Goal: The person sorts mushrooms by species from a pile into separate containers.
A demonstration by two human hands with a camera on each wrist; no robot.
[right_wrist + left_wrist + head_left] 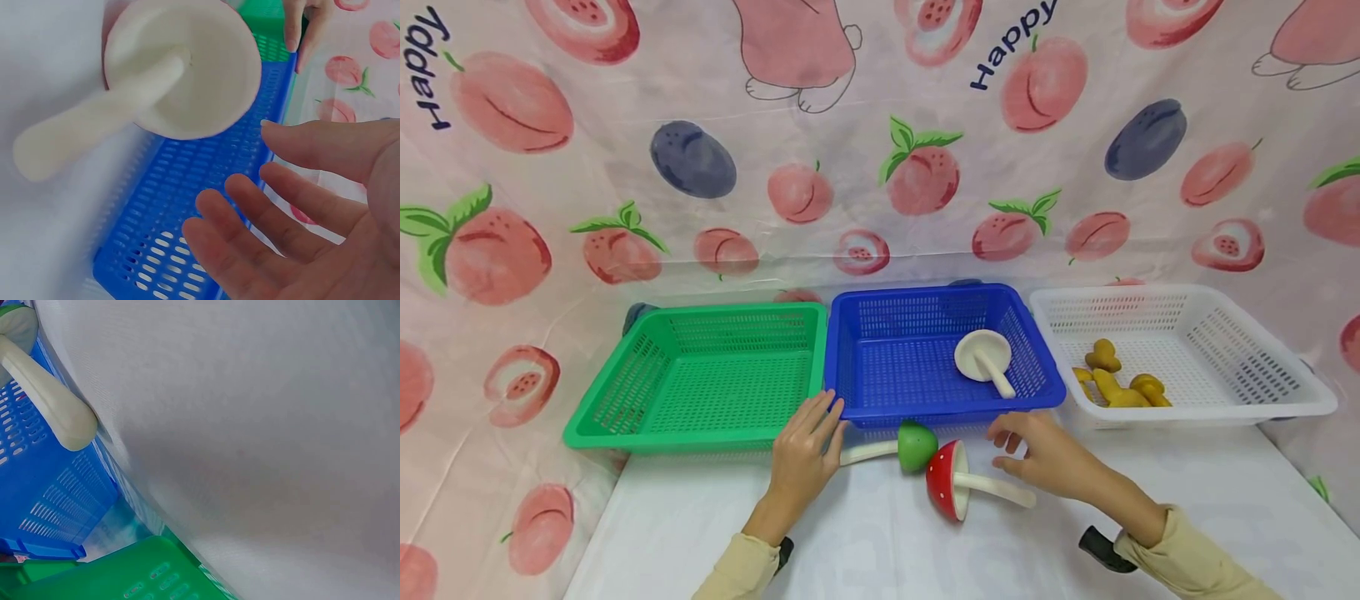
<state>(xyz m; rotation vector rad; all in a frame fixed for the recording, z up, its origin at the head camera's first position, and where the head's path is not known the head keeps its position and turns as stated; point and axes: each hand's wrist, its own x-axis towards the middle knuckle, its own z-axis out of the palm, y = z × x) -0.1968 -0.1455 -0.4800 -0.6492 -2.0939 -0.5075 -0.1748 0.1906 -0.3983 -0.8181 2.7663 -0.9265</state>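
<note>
My left hand (805, 446) hovers by the front corner of the blue basket, fingers extended, beside the stem end of a green-capped toy mushroom (917, 447). That mushroom's pale stem (53, 397) shows at the upper left in the left wrist view, where the hand itself is out of sight. A red toy mushroom with white dots (946, 479) lies on its side against the green cap, its stem pointing right. Just above that stem is my right hand (1045, 454), holding nothing. In the right wrist view its fingers (240, 228) are loosely bent, apart from the mushroom's cream underside (206, 81).
A green basket (700, 446) stands at left, a blue basket (940, 412) in the middle, holding a cream mushroom (977, 354). At right, a white basket (1210, 411) holds several yellow-brown mushrooms (1120, 387). Fruit-print cloth (850, 208) hangs behind.
</note>
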